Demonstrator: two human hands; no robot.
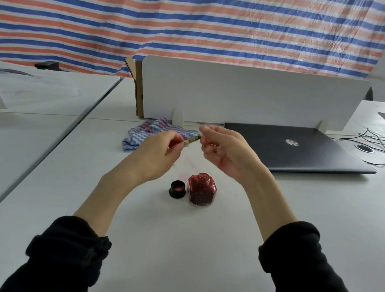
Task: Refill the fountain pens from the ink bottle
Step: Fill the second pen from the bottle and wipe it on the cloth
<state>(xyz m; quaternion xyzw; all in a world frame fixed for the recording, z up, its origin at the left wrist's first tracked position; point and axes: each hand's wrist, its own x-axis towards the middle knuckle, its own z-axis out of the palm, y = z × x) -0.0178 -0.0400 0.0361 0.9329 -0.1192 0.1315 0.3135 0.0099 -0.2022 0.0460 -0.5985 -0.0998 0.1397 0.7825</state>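
White desk (179, 248) carries the uncapped ink bottle (202, 189), its cap (177, 189) just left; above, left hand (161, 152) pinches a patterned pen piece (192, 140); right hand (223, 148) curls beside it, its hold unclear; cloth (151, 131) and laptop (290, 149) behind.

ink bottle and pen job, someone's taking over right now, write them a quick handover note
Left hand: raised above the table, pinching a patterned pen part.
Right hand: raised beside it, fingers curled; whether it holds anything cannot be told.
Ink bottle: upright on the white table, open, red ink inside. Its black cap lies just to its left, opening up.
Striped cloth lies behind the hands; closed laptop to the right.
Done: bottle uncapped, a pen in hand; faint pink smears on the table.
Left: draw ink, reassemble, wipe, recap. No other pens visible.
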